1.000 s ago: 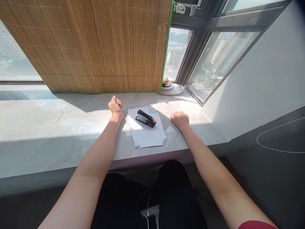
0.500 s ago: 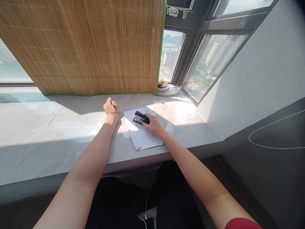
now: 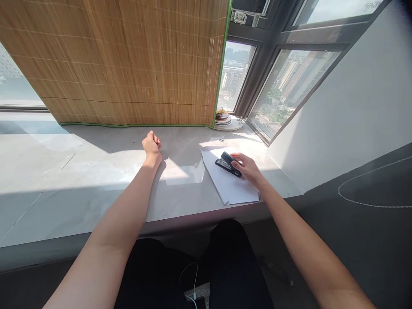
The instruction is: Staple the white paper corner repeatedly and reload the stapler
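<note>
On the right of the sill, a black stapler (image 3: 228, 164) lies on white paper sheets (image 3: 236, 193), its jaw pointing left. My right hand (image 3: 247, 166) grips the stapler's rear end between thumb and fingers. The paper reaches close to the sill's front edge, and part of it is covered by the stapler and hand. To the left, apart from the paper, my left hand (image 3: 152, 143) rests on the sill as a loose fist, with nothing visible in it.
Beyond the paper lie some small staple strips (image 3: 221, 140). A stack of plates (image 3: 227, 122) stands in the window corner. A bamboo blind (image 3: 128, 64) hangs down behind the pale sill (image 3: 80, 171). At the right, a beaded cord (image 3: 363, 204) loops by the wall.
My right hand has moved to the right, and the stapler and paper sheets have shifted right with it. My left hand stays in nearly the same place, still closed.
</note>
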`<state>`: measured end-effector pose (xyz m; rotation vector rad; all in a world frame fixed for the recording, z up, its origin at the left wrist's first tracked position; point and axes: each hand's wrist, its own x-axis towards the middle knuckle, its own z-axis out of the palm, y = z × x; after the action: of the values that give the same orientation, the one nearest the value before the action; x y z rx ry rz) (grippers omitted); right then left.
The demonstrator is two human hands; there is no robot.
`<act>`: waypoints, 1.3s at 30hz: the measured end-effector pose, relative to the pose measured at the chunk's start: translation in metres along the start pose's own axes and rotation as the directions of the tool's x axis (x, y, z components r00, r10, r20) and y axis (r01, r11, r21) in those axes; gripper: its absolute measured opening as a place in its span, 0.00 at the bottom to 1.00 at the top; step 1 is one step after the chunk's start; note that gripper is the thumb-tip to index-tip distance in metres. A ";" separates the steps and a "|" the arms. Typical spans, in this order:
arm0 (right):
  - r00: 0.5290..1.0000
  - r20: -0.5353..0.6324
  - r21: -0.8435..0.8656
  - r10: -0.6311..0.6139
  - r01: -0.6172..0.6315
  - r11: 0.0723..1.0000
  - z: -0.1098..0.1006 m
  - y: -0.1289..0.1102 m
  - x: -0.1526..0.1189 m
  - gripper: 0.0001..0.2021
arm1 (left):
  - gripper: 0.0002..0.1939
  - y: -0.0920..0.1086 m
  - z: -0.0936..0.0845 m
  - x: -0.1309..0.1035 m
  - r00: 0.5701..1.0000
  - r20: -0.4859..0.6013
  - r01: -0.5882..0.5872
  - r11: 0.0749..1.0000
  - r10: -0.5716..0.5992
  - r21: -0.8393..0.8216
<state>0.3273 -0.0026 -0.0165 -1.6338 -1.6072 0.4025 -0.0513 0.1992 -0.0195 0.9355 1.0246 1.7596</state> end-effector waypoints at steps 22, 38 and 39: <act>0.936 0.337 -0.379 -0.103 0.235 0.895 0.052 0.015 0.112 0.44 | 0.34 0.005 -0.005 0.001 1.000 -0.015 -0.008 0.999 0.008 0.031; 0.906 0.401 -0.313 -0.133 0.273 0.910 0.237 -0.155 0.099 0.37 | 0.37 0.036 -0.057 0.028 0.986 -0.059 -0.165 0.948 0.155 -0.271; 0.906 0.401 -0.304 -0.139 0.274 0.912 0.242 -0.163 0.097 0.36 | 0.37 0.035 -0.058 0.029 0.987 -0.053 -0.159 0.938 0.150 -0.309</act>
<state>0.0570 0.1443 -0.0252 -1.6880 -2.2294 0.3360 -0.1230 0.2013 -0.0047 0.8079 0.6742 2.0000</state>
